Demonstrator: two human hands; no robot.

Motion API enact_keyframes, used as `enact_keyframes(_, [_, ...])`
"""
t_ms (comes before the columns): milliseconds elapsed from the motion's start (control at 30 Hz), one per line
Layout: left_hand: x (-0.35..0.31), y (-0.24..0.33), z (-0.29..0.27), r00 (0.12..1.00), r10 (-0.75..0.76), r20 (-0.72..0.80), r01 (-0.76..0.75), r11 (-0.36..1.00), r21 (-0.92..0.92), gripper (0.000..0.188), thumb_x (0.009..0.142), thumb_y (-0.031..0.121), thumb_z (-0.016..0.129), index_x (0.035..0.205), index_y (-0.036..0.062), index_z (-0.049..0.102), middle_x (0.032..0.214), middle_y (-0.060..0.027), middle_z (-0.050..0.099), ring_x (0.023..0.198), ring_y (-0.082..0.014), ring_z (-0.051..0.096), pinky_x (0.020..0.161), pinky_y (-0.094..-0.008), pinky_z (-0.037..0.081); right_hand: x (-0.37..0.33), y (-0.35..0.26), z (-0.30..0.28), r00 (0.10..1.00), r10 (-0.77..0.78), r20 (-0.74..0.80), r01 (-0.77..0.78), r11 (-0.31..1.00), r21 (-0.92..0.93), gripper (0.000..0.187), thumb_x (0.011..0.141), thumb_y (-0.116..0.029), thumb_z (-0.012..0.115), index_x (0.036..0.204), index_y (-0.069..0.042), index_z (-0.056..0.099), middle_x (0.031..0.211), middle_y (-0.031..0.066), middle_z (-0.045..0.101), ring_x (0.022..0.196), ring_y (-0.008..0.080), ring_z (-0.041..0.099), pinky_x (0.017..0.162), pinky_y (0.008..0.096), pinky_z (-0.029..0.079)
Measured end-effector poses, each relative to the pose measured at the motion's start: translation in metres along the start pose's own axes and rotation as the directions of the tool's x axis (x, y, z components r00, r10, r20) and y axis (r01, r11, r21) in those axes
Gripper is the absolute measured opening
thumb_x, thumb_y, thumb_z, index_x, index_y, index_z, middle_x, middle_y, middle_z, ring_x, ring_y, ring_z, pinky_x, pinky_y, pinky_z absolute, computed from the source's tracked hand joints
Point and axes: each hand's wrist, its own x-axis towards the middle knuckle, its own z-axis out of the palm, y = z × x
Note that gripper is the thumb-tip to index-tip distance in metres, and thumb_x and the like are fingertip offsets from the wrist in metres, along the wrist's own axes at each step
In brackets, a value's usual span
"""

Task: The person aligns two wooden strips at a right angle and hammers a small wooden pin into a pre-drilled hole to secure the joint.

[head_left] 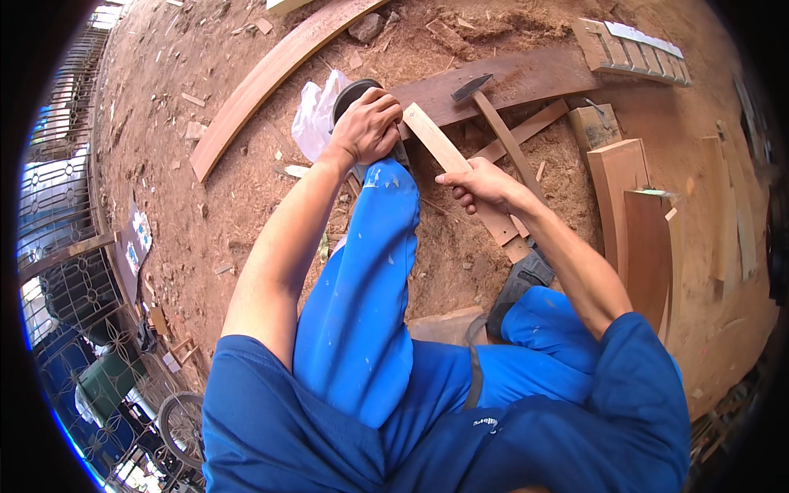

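Observation:
My right hand grips a narrow, pale wooden strip, thumb on top and fingers curled round its edge. The strip slants from near my left hand down toward my dark shoe. My left hand is closed just beyond my raised blue-clad knee, close to the strip's far end. Beside its knuckles shows a dark, rounded object; what the fingers hold is hidden. A hammer with a dark head and wooden handle lies to the right of the strip, its handle passing behind my right wrist.
A dark brown plank lies ahead, a long light plank at the far left. A white plastic bag sits by my left hand. Several boards stand at the right, with a slatted wooden piece beyond. A metal grille borders the left.

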Motion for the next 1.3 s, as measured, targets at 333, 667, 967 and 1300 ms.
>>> enact_keyframes(333, [-0.001,-0.005,0.002,1.0,-0.003,-0.004,0.002,1.0,-0.025,0.019,0.077,0.016,0.056,0.093,0.0063,0.062,0.103,-0.0111,0.064,0.106,-0.035,0.059,0.098,-0.0451,0.049,-0.006,0.008,0.062,0.998,-0.042,0.045,0.003,0.768,0.641,0.017,0.1,-0.017,0.071,0.098,-0.006,0.059,0.076,-0.0007,0.058,0.059,0.007,0.054,0.05,0.0246,0.046])
enact_keyframes(667, [-0.001,-0.007,0.001,1.0,-0.002,-0.018,0.002,0.999,-0.034,0.021,0.078,0.015,0.057,0.096,0.0059,0.062,0.106,-0.0117,0.065,0.108,-0.0348,0.059,0.1,-0.045,0.049,-0.013,-0.007,0.057,0.992,-0.01,0.124,-0.086,0.668,0.739,0.02,0.104,-0.018,0.066,0.103,-0.001,0.056,0.078,0.0024,0.056,0.06,0.0089,0.052,0.053,0.0257,0.047])
enact_keyframes(967, [-0.002,-0.007,0.004,0.999,0.026,-0.045,-0.027,0.999,-0.018,0.02,0.078,0.015,0.057,0.096,0.0073,0.063,0.107,-0.0106,0.064,0.11,-0.0347,0.058,0.1,-0.0445,0.049,-0.013,-0.006,0.055,0.99,-0.002,0.144,-0.108,0.652,0.75,0.019,0.104,-0.018,0.065,0.102,-0.002,0.056,0.078,0.0019,0.056,0.061,0.0087,0.052,0.054,0.0256,0.046])
enact_keyframes(1300, [-0.006,-0.006,0.003,0.997,0.023,-0.072,-0.023,1.0,0.004,0.02,0.078,0.015,0.057,0.095,0.0052,0.063,0.105,-0.0123,0.063,0.111,-0.0357,0.058,0.1,-0.0448,0.049,0.012,0.034,0.042,0.989,-0.126,-0.075,0.143,0.943,0.299,0.024,0.093,-0.02,0.08,0.097,-0.005,0.062,0.073,0.0008,0.061,0.057,0.0105,0.061,0.049,0.0269,0.053])
